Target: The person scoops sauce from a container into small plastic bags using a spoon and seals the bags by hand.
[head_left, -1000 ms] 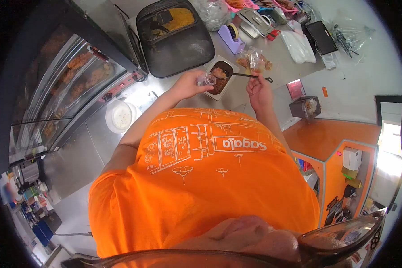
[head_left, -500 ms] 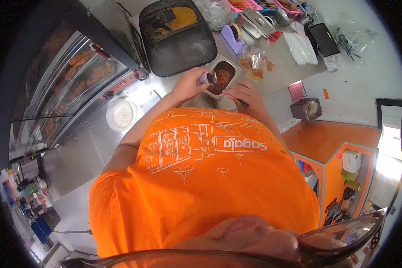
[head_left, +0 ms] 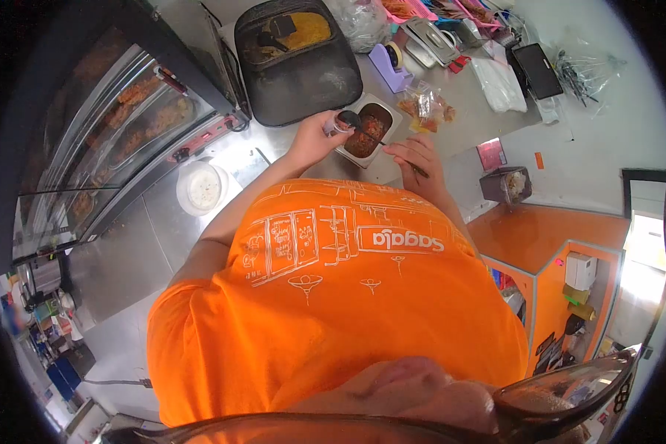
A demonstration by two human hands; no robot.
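My left hand (head_left: 315, 138) is wrapped round a small clear cup (head_left: 331, 127) at the left edge of a metal container (head_left: 397, 118). Dark red chunky sauce (head_left: 370, 135) lies in that container. My right hand (head_left: 419, 160) grips the handle of a dark spoon (head_left: 378, 140). The spoon's black bowl is over the mouth of the cup; what it carries is too small to make out. Behind the container are clear plastic packets (head_left: 427, 106) with orange contents.
A black lidded tub (head_left: 296, 92) with yellow crumbs stands behind my left hand. Left are a round white container (head_left: 202, 186) and a glass display case (head_left: 137, 111) with fried food. A purple tape dispenser (head_left: 391, 70), a white plastic bag (head_left: 500, 86) and a phone (head_left: 538, 70) lie at the back.
The spoon has come up out of the sauce and moved left to the cup, its bowl now over the mouth. My right hand has shifted slightly right.
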